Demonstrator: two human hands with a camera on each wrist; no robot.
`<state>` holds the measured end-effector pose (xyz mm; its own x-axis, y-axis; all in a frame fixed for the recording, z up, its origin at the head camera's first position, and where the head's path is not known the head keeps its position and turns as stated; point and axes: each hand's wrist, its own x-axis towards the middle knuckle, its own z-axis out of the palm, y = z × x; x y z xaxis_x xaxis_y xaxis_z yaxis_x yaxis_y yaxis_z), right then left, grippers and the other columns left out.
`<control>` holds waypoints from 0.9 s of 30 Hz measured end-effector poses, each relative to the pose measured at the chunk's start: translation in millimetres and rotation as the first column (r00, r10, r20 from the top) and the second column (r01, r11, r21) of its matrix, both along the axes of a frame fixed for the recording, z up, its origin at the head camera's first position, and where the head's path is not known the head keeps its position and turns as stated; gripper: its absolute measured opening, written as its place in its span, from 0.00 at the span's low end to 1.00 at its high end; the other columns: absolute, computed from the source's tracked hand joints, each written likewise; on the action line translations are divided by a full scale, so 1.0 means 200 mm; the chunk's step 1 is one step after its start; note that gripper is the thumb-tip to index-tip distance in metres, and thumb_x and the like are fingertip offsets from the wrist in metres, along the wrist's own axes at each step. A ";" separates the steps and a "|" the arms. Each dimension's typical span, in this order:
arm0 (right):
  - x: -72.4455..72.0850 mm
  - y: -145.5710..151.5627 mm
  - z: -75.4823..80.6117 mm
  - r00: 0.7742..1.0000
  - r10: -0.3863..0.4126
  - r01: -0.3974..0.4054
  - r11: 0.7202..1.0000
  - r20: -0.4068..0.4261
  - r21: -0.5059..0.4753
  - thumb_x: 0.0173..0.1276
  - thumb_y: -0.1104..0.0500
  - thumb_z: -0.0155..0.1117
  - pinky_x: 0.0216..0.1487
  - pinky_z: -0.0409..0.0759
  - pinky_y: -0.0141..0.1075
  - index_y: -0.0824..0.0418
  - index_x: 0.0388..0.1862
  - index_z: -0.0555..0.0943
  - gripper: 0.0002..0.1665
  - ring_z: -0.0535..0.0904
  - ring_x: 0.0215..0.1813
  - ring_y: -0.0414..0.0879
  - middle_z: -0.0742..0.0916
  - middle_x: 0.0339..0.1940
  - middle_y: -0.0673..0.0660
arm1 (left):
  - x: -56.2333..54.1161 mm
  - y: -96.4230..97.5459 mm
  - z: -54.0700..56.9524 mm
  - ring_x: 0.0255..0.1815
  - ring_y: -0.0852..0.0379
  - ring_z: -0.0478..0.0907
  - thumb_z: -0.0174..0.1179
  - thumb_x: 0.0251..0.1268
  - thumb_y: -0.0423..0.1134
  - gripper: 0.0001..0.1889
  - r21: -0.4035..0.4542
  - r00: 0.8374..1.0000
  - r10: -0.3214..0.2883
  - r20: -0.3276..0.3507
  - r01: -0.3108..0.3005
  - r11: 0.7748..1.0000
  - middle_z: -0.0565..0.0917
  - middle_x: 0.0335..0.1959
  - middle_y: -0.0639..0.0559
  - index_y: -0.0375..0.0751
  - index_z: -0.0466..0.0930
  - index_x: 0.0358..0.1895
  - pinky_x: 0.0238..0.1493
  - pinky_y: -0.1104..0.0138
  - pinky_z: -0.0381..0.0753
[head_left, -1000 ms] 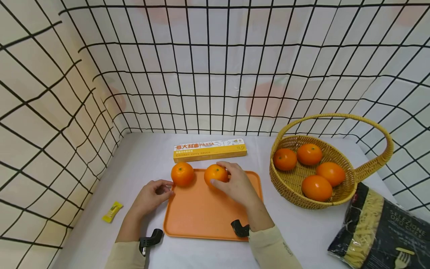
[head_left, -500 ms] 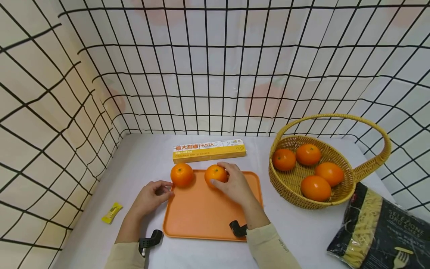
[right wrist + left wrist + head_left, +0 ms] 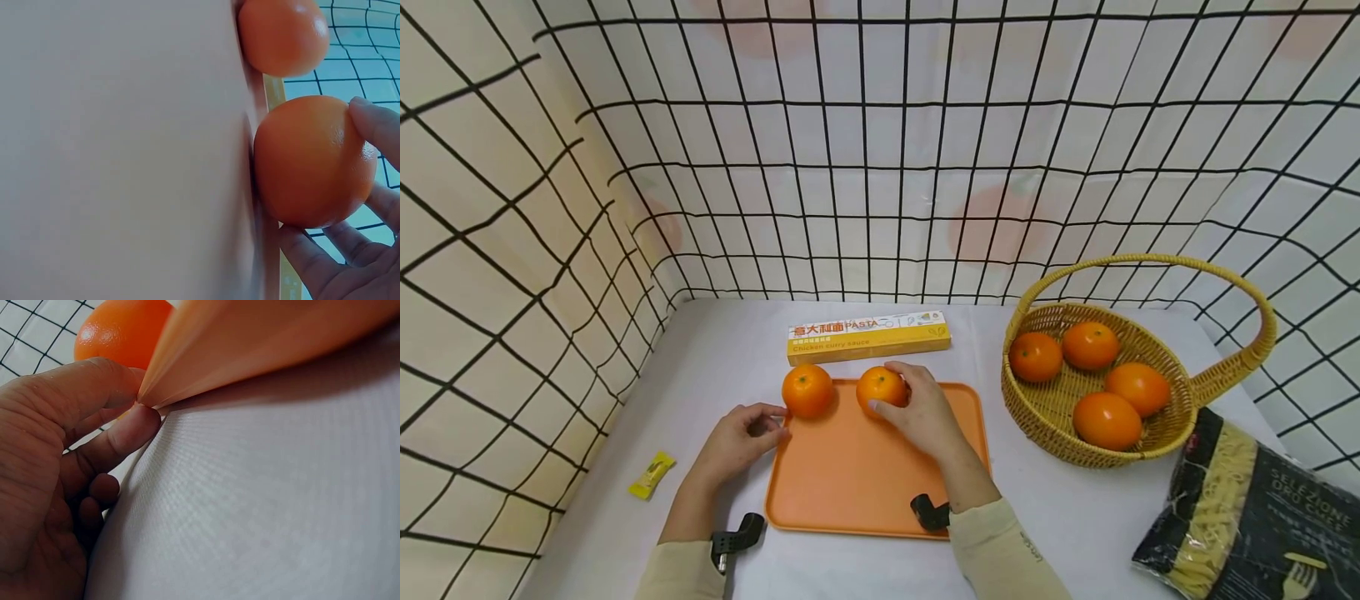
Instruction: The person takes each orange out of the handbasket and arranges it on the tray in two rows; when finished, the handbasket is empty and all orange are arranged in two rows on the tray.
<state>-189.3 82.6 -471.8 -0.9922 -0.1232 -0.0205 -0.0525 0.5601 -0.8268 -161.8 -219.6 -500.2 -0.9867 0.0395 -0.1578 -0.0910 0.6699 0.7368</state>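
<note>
My right hand holds an orange on the back part of the orange tray, thumb on its near side and fingers round its right and far side. In the right wrist view, the held orange rests against the tray surface. A second orange sits at the tray's back left corner. My left hand is at the tray's left edge. There, in the left wrist view, the thumb and a finger of the left hand pinch the rim of the tray.
Right of the tray stands a wicker basket with several oranges and a tall handle. A black pasta bag lies in front of it. Behind the tray is a pasta box; a small yellow packet lies left. Black wire grid borders the table.
</note>
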 end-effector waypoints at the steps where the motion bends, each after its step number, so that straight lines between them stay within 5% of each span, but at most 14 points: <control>1: 0.00 0.00 0.00 1.000 0.001 -0.001 1.000 -0.005 0.011 0.61 0.47 0.78 0.65 0.78 0.53 0.48 0.71 0.74 0.40 0.78 0.62 0.55 0.76 0.69 0.56 | 0.00 0.00 0.00 0.44 0.53 0.72 0.72 0.61 0.46 0.17 0.001 1.000 0.001 0.002 -0.001 1.000 0.79 0.40 0.51 0.49 0.86 0.53 0.47 0.64 0.74; 27: 0.02 0.04 0.09 1.000 -0.011 0.011 0.999 -0.007 0.042 0.57 0.46 0.81 0.65 0.77 0.51 0.48 0.71 0.74 0.43 0.77 0.63 0.54 0.76 0.70 0.54 | 0.00 0.00 0.00 0.44 0.53 0.71 0.72 0.61 0.47 0.17 -0.006 1.000 -0.001 -0.001 0.001 1.000 0.79 0.40 0.51 0.49 0.86 0.53 0.46 0.66 0.74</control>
